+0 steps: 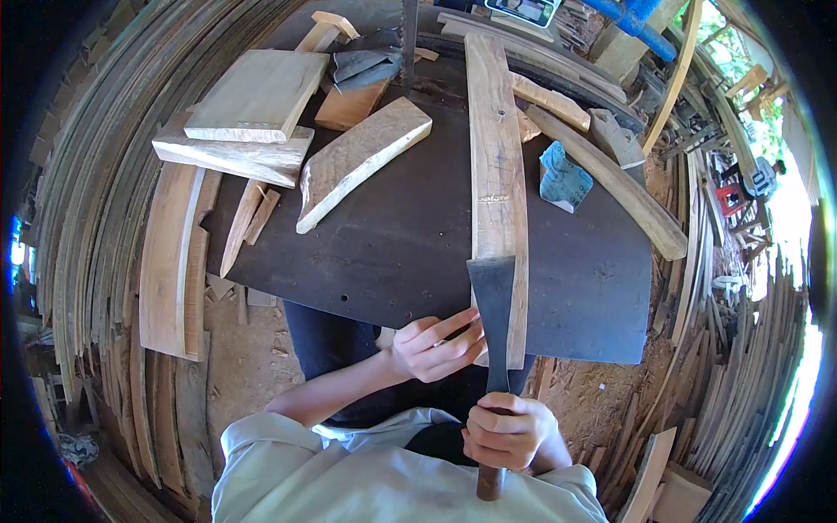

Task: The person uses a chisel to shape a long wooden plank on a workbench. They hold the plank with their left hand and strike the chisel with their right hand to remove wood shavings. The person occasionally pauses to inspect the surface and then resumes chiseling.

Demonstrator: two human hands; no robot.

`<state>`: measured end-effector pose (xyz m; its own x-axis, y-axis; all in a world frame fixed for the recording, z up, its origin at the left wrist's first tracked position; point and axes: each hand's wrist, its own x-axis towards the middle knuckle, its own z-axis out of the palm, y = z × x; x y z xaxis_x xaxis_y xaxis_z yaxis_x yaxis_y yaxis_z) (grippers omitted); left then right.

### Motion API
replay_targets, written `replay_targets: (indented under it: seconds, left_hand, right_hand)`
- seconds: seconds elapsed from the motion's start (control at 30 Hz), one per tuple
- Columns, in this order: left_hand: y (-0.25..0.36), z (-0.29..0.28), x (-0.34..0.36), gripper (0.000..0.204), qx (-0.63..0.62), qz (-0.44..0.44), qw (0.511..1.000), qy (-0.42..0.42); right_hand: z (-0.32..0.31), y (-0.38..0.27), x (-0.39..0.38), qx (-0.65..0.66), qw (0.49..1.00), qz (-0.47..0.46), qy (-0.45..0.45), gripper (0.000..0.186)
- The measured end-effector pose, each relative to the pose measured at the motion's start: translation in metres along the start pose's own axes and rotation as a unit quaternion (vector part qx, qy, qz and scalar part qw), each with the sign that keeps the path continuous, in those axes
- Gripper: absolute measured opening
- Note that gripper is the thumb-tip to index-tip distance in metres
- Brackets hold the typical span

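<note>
In my right hand [510,429] is the round wooden handle of a wide chisel [495,301], its dark flared blade pointing away from me. The blade lies over the near end of a long wooden board [497,157], which runs away from me across the dark tabletop [375,244]. Faint marks cross the board's upper face. My left hand [438,347] is beside the board's near left edge, fingers curled together. Something small and thin seems to show between those fingers, but I cannot make it out. The fingertips reach the board's edge near the blade.
Left on the table are a square wood block [257,91], a curved wood piece [362,157] and offcuts. Blue sandpaper [565,179] and a long curved stick [610,179] lie right. A phone [526,9] stands at the far edge. Stacked planks flank both sides; a person [765,177] is far right.
</note>
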<state>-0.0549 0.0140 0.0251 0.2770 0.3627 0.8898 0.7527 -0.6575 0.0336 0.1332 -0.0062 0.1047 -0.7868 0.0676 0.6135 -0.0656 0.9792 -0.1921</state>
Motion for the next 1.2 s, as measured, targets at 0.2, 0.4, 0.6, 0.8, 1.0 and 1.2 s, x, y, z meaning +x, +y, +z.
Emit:
replay_targets:
  seconds: [0.2,0.4,0.6,0.8,1.0,1.2]
  left_hand:
    - [0.000,0.000,-0.001,0.008,0.001,0.001,1.000,0.000]
    - [-0.001,0.000,-0.001,0.008,-0.003,-0.004,1.000,0.005]
    - [-0.001,0.003,-0.001,0.009,0.007,0.006,1.000,0.014]
    - [-0.005,0.005,-0.005,0.010,-0.011,0.039,0.999,0.032]
    - [-0.004,0.008,-0.009,0.013,-0.033,0.053,0.996,0.058]
    - [-0.003,0.011,-0.008,0.015,-0.043,0.045,0.995,0.078]
  right_hand:
    - [0.002,0.002,-0.003,0.001,1.000,-0.015,0.001,0.018]
    - [0.003,0.004,-0.005,0.006,1.000,-0.023,0.001,0.018]
    - [0.004,0.003,-0.006,0.006,0.999,-0.012,0.037,0.014]
    - [-0.002,-0.005,-0.003,0.020,0.999,0.002,0.036,0.012]
    - [-0.002,-0.006,-0.004,0.014,1.000,-0.009,0.011,0.014]
    - [-0.002,-0.009,-0.009,0.017,0.999,-0.037,-0.021,0.015]
